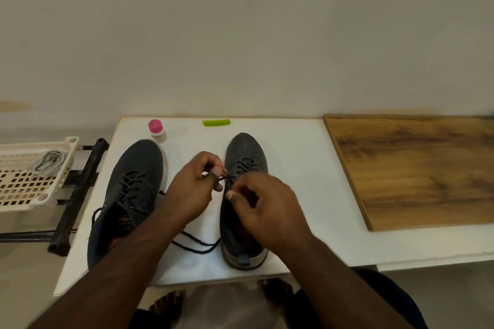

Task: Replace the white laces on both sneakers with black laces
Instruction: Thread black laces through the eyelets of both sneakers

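Two dark grey sneakers stand toes away from me on a white table (294, 157). The left sneaker (133, 184) carries black laces whose loose ends trail off its sides. The right sneaker (244, 157) has black lace threaded through its front eyelets. My left hand (195, 189) pinches one strand of the black lace (197, 244) just left of that shoe's eyelets. My right hand (267, 208) lies over the middle of the right sneaker and pinches the lace there. A slack loop of lace rests on the table between the shoes.
A cream plastic basket (29, 181) with pale laces (49, 161) inside sits on a black rack at the left. A small bottle with a pink cap (157, 131) and a green plastic piece (216, 122) lie at the table's back. A wooden board (417, 168) covers the right side.
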{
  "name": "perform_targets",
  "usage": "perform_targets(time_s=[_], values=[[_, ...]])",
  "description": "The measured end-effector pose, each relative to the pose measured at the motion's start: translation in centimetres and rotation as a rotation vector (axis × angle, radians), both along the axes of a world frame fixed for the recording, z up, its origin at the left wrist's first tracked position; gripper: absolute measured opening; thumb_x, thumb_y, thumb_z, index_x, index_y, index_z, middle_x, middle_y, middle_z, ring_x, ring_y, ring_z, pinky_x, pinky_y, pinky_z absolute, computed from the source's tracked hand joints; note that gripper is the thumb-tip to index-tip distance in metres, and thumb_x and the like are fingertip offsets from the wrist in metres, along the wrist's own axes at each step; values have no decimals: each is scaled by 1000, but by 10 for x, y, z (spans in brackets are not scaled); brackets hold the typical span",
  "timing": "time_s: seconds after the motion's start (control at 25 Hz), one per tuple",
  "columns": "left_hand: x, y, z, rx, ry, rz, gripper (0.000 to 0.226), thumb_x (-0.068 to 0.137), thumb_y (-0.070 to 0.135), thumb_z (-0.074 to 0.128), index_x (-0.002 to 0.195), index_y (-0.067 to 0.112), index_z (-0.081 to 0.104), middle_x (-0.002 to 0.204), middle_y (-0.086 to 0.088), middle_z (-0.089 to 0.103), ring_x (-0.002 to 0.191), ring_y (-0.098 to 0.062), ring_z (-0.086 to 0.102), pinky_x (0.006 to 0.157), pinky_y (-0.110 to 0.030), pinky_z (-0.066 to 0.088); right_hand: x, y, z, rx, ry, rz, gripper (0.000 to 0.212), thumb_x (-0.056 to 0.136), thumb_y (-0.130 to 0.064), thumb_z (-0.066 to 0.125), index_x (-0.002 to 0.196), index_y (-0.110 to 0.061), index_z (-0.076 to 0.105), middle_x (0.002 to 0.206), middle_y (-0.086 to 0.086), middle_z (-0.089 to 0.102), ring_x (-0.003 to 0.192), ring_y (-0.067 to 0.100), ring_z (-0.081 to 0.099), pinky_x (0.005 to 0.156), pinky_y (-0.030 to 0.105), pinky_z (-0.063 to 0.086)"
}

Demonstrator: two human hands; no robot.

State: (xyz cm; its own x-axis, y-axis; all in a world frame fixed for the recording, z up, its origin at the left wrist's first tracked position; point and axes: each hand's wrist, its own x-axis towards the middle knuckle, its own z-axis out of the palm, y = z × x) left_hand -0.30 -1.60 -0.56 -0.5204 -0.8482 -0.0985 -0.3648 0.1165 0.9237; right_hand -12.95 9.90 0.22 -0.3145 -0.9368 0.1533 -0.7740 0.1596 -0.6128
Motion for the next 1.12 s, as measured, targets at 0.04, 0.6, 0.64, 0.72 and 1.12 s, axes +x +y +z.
perform_targets(time_s=[0.04,0.6,0.64,0.72,1.12], values=[[0,-1,4,117,136,45,16,103,17,47,93,23,57,96,10,73,79,-7,69,64,-28,50,5,3,-1,111,15,69,26,94,-51,54,115,-38,63,106,-15,64,95,6,59,80,27,51],[15,-16,6,-318,-438,-220,19,97,37,56,84,33,68,85,18,64,75,3,55,62,-17,34,23,-1,-4,325,260,126,36,105,-39,37,134,-28,56,119,0,64,100,24,63,83,38,55],[15,-16,7,-269,-326,-104,21,99,36,53,83,31,67,85,17,65,78,3,57,64,-19,36,24,0,-4,333,262,125,36,105,-39,37,134,-29,56,120,-1,64,101,24,64,84,38,55],[14,-18,12,53,128,214,24,102,30,46,88,24,64,90,13,70,91,-2,65,71,-24,46,24,1,-4,346,247,123,36,106,-39,36,136,-29,54,122,-2,64,104,24,64,87,39,55],[15,-12,2,-290,-439,-179,32,96,52,53,76,30,65,73,13,68,71,-3,62,62,-24,44,24,-3,-4,346,270,120,36,106,-38,37,136,-33,55,118,-2,66,101,23,63,87,36,53]])
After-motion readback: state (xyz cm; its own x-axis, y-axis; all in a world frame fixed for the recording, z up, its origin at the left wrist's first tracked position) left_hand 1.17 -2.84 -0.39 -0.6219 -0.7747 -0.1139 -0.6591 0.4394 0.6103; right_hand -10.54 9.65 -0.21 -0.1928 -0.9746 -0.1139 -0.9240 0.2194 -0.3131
